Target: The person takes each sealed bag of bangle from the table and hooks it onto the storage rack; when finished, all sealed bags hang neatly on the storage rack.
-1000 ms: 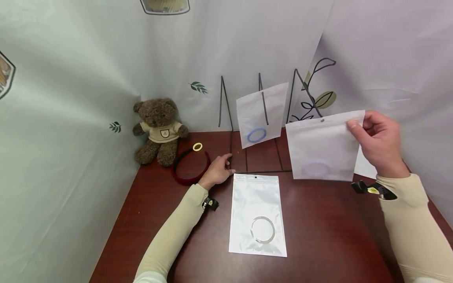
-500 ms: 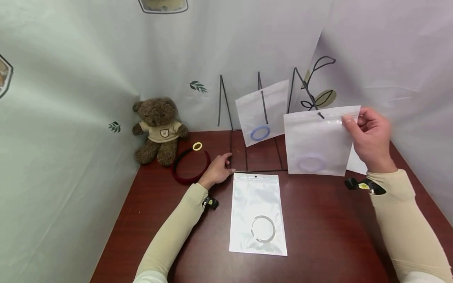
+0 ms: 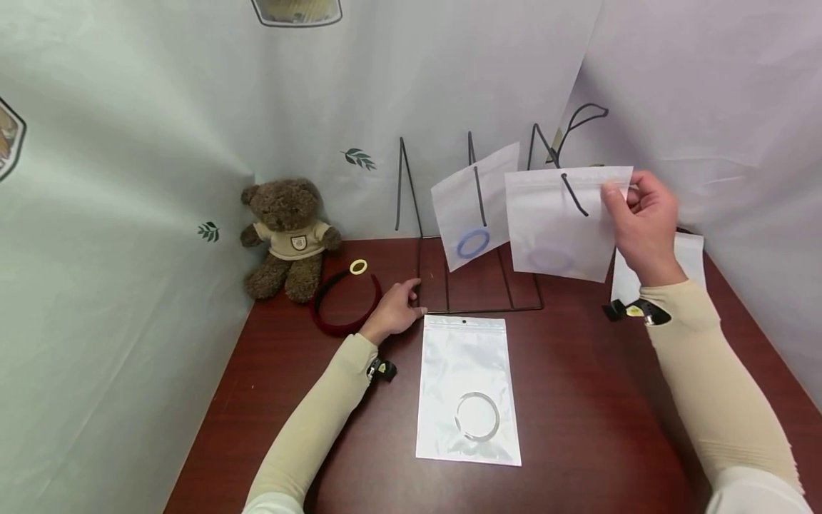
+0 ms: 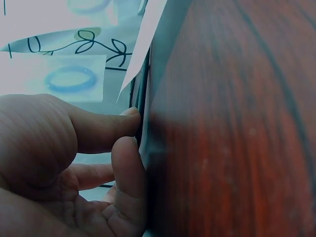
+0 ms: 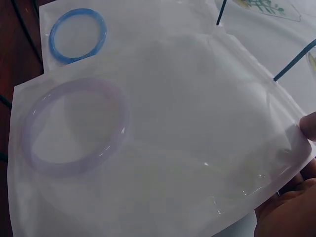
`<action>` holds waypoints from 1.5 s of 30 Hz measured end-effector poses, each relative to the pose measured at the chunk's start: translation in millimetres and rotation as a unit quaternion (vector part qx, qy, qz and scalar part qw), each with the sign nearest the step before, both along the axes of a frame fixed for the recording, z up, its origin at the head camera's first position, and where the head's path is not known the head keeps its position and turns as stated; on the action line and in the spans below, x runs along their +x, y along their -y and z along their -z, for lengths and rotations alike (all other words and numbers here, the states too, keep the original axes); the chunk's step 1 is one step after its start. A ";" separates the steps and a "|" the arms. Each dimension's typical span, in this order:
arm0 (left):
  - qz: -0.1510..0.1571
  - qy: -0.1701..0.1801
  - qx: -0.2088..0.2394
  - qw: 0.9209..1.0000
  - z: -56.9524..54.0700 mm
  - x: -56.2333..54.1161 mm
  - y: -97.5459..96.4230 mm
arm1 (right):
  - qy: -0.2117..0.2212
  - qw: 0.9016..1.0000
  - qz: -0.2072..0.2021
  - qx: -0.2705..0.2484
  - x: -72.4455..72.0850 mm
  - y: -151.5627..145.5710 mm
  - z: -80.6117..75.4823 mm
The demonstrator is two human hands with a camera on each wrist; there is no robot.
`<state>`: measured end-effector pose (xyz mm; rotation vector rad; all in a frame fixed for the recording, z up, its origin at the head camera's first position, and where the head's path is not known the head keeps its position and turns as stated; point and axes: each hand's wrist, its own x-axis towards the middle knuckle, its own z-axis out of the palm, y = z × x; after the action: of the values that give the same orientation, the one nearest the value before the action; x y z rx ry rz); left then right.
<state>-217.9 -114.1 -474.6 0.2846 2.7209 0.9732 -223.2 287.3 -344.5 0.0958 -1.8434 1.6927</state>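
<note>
My right hand (image 3: pixel 645 221) pinches the top right corner of a white pouch (image 3: pixel 533 214) between thumb and fingers. The right hook of a black wire rack (image 3: pixel 481 311) passes through the pouch's hole. Inside the pouch shows a pale lilac bangle (image 5: pixel 124 116). On the middle hook hangs another white pouch (image 3: pixel 452 207), holding a blue bangle (image 5: pixel 53 39). My left hand (image 3: pixel 394 308) grips the front left corner of the rack's base, thumb and finger against the wire. The left hook carries nothing.
A silvery pouch (image 3: pixel 462 371) with a clear bangle (image 3: pixel 497 417) lies flat before the rack. Left of it are a dark red headband (image 3: pixel 334 328), a yellow ring (image 3: pixel 352 270) and a seated teddy bear (image 3: pixel 282 207). A white sheet-like piece (image 3: pixel 690 260) lies behind my right wrist.
My right hand has moved up and left, sliding the pouch's hole from the hook's tip farther back along it. The left hand stays at the rack's corner.
</note>
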 end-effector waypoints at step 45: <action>0.007 -0.008 0.002 1.000 3.6 -3.4 2.6 | 0.015 0.999 0.042 -0.020 -53.5 -3.1 4.7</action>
<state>-221.3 -116.7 -478.2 0.3131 2.7283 0.9773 -276.8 290.4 -349.2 -0.0234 -1.8091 1.6808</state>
